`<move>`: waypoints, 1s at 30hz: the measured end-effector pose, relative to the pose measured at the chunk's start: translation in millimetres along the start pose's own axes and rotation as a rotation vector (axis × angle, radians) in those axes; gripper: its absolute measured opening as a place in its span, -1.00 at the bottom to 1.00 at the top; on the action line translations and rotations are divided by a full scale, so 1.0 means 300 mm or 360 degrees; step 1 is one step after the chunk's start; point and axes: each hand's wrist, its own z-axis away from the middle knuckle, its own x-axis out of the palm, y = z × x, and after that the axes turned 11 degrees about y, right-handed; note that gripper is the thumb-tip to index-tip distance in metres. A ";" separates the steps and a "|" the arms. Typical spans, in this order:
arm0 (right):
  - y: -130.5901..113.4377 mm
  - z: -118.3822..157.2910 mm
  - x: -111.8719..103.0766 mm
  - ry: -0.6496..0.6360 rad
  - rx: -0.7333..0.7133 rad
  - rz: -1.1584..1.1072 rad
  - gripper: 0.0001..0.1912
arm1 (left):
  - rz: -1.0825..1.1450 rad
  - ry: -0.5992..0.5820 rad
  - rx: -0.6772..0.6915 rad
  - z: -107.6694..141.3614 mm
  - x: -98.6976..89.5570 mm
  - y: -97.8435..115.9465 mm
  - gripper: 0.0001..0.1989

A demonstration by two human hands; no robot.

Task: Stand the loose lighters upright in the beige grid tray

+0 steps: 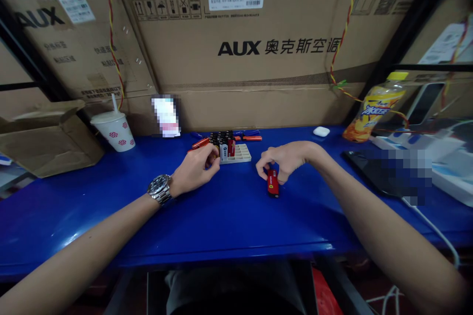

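Observation:
My left hand [199, 165] is closed at the left end of a pale battery tray [242, 154], thumb at the front and fingers curled behind; part of its grip is hidden. Several batteries stand upright in the tray, among them a silver one [223, 152] and a dark red one [231, 148]; its right-hand slots show bare. To the right of the tray, my right hand [286, 157] pinches a red battery [273, 183] from above. That battery has a black end tilted toward me, low over the blue table or touching it; I cannot tell which.
Loose orange batteries [252, 138] and blue ones lie behind the tray. Along the back are a paper cup [114, 131], a phone [165, 115], a white earbud case [321, 131] and a drink bottle [373, 108]. A brown bag [51, 142] stands left; a black device [373, 172] lies right.

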 end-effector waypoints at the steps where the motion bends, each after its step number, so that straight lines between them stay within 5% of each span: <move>1: -0.003 -0.009 0.005 0.0052 -0.0051 -0.0059 -0.71 | -0.0002 -0.0005 0.0000 0.000 0.000 -0.001 -0.95; 7: -0.046 -0.065 0.045 0.0401 -0.0287 -0.0697 -0.73 | 0.0093 -0.0053 -0.0069 -0.003 -0.005 0.009 -0.95; 12: -0.089 -0.140 0.120 0.0837 -0.0320 -0.1269 -0.74 | 0.0451 -0.0224 -0.0254 -0.005 -0.013 0.011 -0.82; 16: -0.113 -0.186 0.161 0.1047 -0.0359 -0.1468 -0.76 | 0.0734 -0.0180 -0.0444 -0.009 -0.011 0.008 -0.75; 22: -0.119 -0.202 0.171 0.0958 -0.0335 -0.1589 -0.69 | 0.0727 0.0036 -0.0623 -0.017 -0.006 0.019 -0.73; 30: -0.091 -0.197 0.173 0.0865 -0.0163 -0.1468 -0.74 | 0.1454 0.0316 -0.1148 -0.034 -0.005 0.023 -0.80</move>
